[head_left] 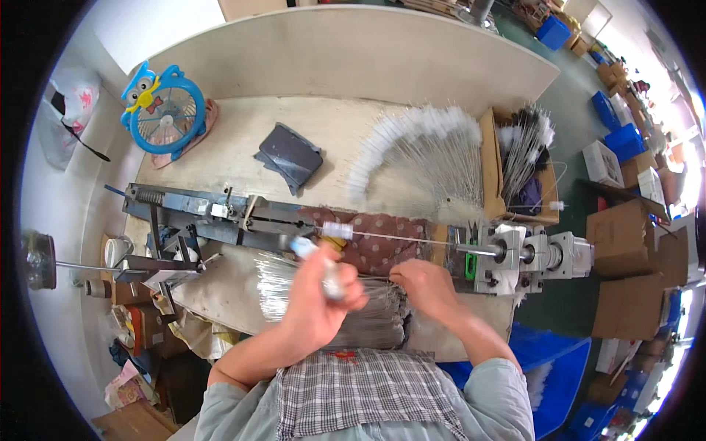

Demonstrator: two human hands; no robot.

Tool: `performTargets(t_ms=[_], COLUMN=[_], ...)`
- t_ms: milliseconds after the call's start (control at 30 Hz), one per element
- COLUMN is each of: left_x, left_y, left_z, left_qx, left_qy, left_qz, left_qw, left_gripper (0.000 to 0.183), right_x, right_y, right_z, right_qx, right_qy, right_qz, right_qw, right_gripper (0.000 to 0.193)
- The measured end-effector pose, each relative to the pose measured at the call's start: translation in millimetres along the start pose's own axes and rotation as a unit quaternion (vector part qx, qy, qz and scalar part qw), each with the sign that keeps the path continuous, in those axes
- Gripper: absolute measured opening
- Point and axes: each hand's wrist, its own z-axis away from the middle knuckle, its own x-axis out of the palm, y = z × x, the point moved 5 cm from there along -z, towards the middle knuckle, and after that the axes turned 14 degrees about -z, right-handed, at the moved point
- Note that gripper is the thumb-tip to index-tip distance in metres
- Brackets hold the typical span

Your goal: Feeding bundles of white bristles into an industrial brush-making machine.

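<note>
My left hand (316, 301) is closed around a small white thing with a pale blue end (300, 246), smeared by motion, so its kind is unclear. It is raised in front of a thin wire (404, 237) with a white bristle head (337, 230), which runs straight to the motor-driven chuck (504, 253) at right. My right hand (426, 289) has its fingers pinched at the end of a pile of thin metal wires (371, 320) near my apron. Whether a wire is between those fingertips is hidden.
A long metal jig (191, 213) with a clamp lies at left. White-bristled brushes (426, 140) fan out at the back, beside a cardboard box (491, 165) of brushes. A blue fan (168, 121) and dark sheets (291, 156) are at back left. A blue bin (573, 367) stands at right.
</note>
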Motion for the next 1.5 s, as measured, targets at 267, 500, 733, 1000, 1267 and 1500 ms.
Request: performTargets(t_ms=[267,500,733,1000,1267,1500], left_x=[-31,11,112,136,73,-11], left_y=[36,0,-8,-8,19,30], left_z=[38,9,-64,-123,29,62], left_qx=[0.071,0.211,0.585,0.562,0.663,0.615], left_qy=[-0.136,-0.152,-0.031,0.002,-0.019,0.076], left_qz=[0.113,-0.358,-0.601,-0.741,-0.643,-0.636], left_qw=[0.982,0.897,0.544,0.367,0.383,0.461], left_gripper=[0.049,0.021,0.017,0.019,0.025,0.021], right_x=[-12,-16,2,-7,-37,-95], right_y=[-13,-23,-23,-36,-49,-25], right_z=[-6,-5,8,4,-16,-45], right_qx=[-0.069,-0.054,-0.048,-0.046,-0.123,-0.110], right_qy=[-0.025,-0.054,-0.224,-0.099,-0.055,0.030], right_qz=[0.064,0.103,0.252,0.243,0.291,0.270], right_qw=[0.995,0.992,0.940,0.964,0.947,0.956], right_gripper=[0.010,0.010,0.024,0.018,0.018,0.020])
